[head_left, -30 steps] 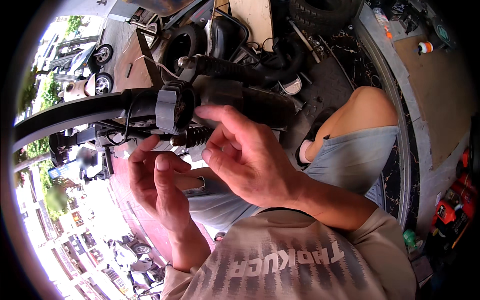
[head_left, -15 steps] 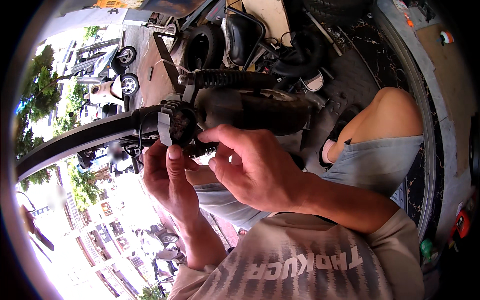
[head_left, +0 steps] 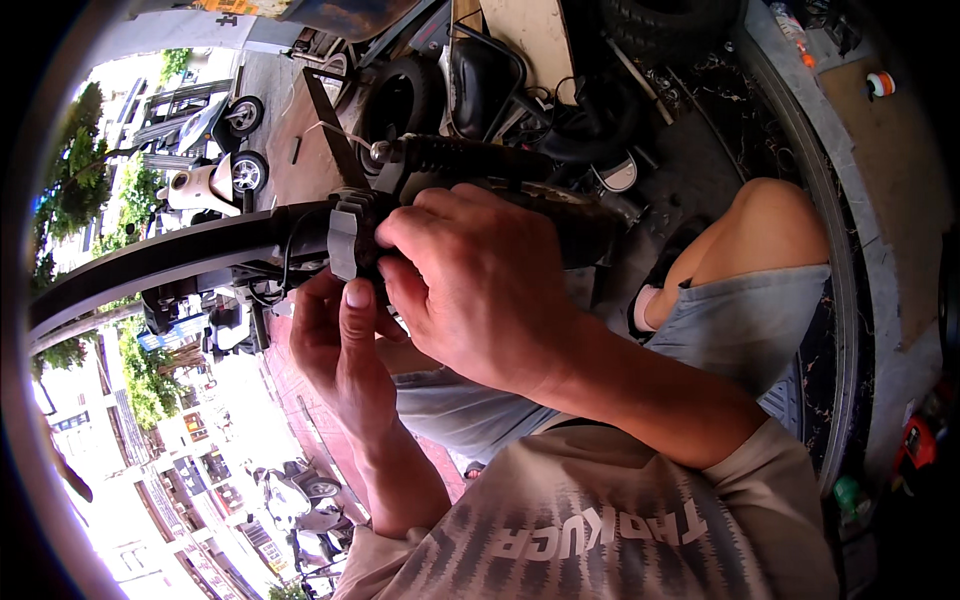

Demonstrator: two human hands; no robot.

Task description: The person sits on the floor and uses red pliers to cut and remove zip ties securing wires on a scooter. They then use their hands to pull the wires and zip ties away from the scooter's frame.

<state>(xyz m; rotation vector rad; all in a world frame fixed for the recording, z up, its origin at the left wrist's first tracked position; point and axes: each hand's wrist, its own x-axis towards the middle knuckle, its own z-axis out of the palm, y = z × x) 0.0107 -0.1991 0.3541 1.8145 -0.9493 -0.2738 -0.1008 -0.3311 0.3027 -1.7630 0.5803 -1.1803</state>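
A finned grey metal part [head_left: 343, 245] with a dark rounded side is in front of me, beside the dark frame tube of a two-wheeler [head_left: 200, 250]. My left hand [head_left: 345, 345] pinches its lower edge, with the thumb upright against it. My right hand [head_left: 480, 285] is bent over the part's right side, thumb and forefinger closed at its edge. Whatever lies between those fingertips is hidden. Just beyond the part, a shock absorber with a coil spring [head_left: 470, 158] runs to the right, partly above my right hand.
Loose tyres [head_left: 400, 100], a black seat-like piece [head_left: 475, 85] and a board [head_left: 530, 45] lie at the back. A round mirror [head_left: 618, 175] sits right of the shock absorber. Parked scooters [head_left: 245, 170] stand outside at left. My bare knee [head_left: 780, 220] is at right.
My right hand has moved up and left from beside the part onto its right side, closing its fingers there and covering the dark hollow. My left hand keeps its grip.
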